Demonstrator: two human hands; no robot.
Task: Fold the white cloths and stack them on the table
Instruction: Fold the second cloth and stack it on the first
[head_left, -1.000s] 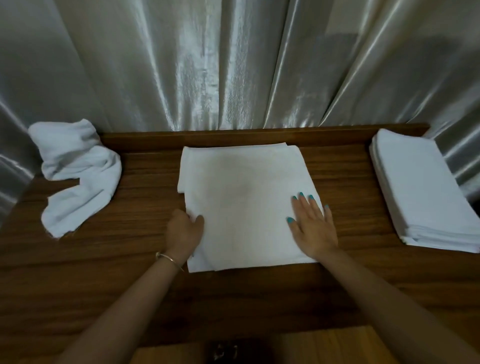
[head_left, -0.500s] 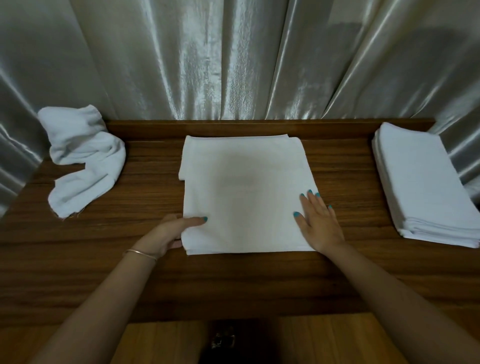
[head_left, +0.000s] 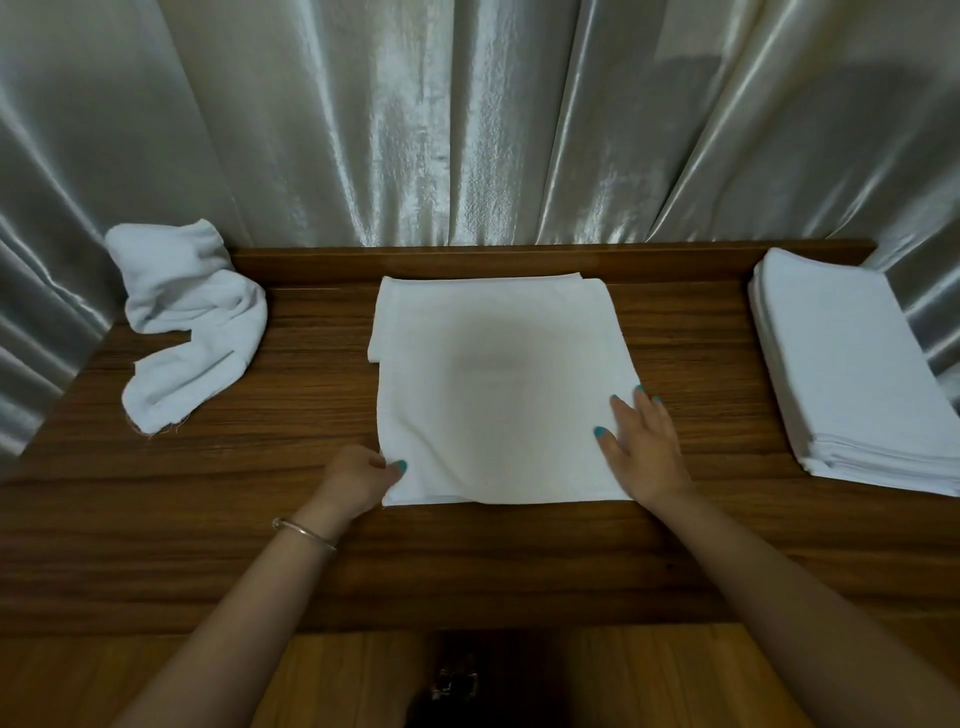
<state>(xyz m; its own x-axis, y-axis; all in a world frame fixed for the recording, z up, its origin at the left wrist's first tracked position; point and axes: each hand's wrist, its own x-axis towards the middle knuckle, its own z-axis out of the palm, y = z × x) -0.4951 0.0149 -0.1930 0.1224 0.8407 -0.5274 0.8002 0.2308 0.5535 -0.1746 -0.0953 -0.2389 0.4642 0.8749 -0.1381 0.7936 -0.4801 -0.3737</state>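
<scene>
- Head view, cloth: the half-folded white cloth (head_left: 498, 389) lies flat at the table's centre. It looks soft, light and limp, so it is best taken at a corner or edge.
- Head view, hands: the left hand (head_left: 358, 480) pinches the near-left corner; the right hand (head_left: 641, 449) rests flat and unclenched on the near-right edge.
- Head view, surroundings: on the wooden table (head_left: 311, 545), a crumpled cloth (head_left: 189, 322) waits at left and the folded stack (head_left: 852, 364) at right; a satin curtain (head_left: 467, 119) hangs behind.

Bare table (head_left: 311, 415) flanks the middle cloth (head_left: 498, 384) – crumpled cloth (head_left: 192, 322) left, stack (head_left: 852, 364) right
</scene>
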